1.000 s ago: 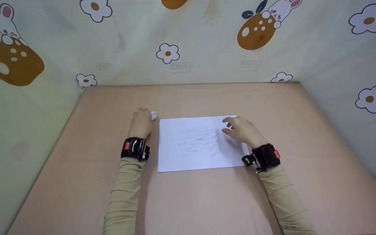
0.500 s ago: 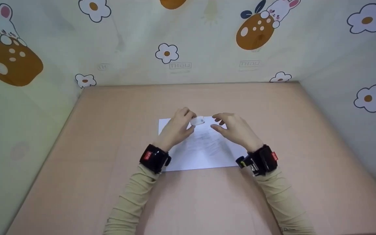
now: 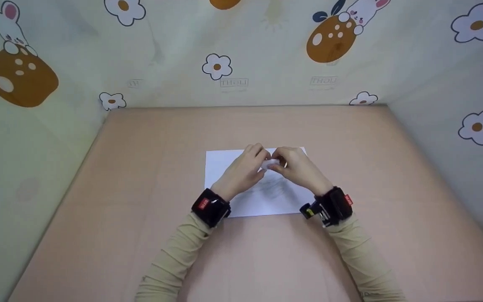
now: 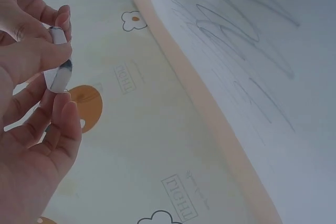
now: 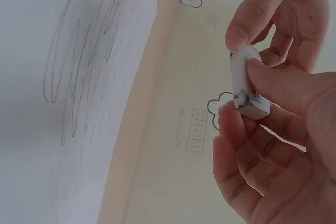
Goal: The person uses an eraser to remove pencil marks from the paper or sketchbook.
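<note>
A white eraser (image 3: 270, 163) with dark smudges is held between both hands, above a sheet of white paper (image 3: 220, 163). My left hand (image 3: 243, 172) pinches one end, thumb and fingers curled. My right hand (image 3: 299, 167) grips the other end; in the right wrist view its thumb presses on the eraser (image 5: 242, 80) beside small dark print. Parts of the eraser's sides are hidden by fingers. Grey scribbled strokes (image 4: 252, 40) cover much of the paper, and the hands partly hide them in the head view.
The paper lies on a table with a pinkish-tan surface (image 3: 149, 167). Behind and at both sides hangs a pale curtain (image 3: 174, 54) printed with flowers, rabbits and brown fruit. A black camera strap sits on each wrist.
My left hand has carried the eraser from left of the paper to over it. My right hand has shifted slightly left, its fingers now closed on the eraser's other end.
</note>
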A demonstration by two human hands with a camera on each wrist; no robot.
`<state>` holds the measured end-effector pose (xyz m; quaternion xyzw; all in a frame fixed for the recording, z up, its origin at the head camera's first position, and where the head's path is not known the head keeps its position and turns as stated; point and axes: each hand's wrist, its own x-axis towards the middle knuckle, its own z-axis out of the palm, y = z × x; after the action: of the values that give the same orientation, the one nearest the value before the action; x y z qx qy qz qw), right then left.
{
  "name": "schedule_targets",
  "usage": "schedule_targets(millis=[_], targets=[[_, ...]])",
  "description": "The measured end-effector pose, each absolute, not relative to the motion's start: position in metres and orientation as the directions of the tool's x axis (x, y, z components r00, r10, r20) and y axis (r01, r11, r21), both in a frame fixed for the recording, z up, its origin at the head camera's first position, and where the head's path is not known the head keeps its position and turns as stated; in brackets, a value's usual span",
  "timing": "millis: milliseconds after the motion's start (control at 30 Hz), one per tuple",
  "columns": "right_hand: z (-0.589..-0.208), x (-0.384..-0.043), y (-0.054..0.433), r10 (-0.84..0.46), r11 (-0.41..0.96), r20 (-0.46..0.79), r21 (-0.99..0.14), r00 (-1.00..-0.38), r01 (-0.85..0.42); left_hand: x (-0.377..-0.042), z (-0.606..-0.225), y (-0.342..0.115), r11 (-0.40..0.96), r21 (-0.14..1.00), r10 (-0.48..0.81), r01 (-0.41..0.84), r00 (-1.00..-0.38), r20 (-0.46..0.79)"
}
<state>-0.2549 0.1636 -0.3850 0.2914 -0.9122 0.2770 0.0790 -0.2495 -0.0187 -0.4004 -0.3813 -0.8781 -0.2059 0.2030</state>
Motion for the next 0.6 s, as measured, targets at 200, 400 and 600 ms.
schedule_targets(millis=[200, 400, 600], targets=[[-0.389, -0.257, 0.165, -0.5, 0.682, 0.268, -0.463, -0.823, -0.565, -0.248, -0.401, -0.017, 0.679, 0.192, 0.586, 0.708, -0.681, 0.438], [-0.395, -0.262, 0.173, -0.456, 0.749, 0.181, -0.45, -0.871, -0.486, -0.244, -0.403, -0.028, 0.834, 0.269, 0.494, 0.482, -0.869, 0.023], [-0.402, -0.269, 0.186, -0.373, 0.829, 0.062, -0.426, -0.926, -0.362, -0.239, -0.41, -0.041, 0.93, 0.249, 0.332, 0.271, -0.909, -0.253]])
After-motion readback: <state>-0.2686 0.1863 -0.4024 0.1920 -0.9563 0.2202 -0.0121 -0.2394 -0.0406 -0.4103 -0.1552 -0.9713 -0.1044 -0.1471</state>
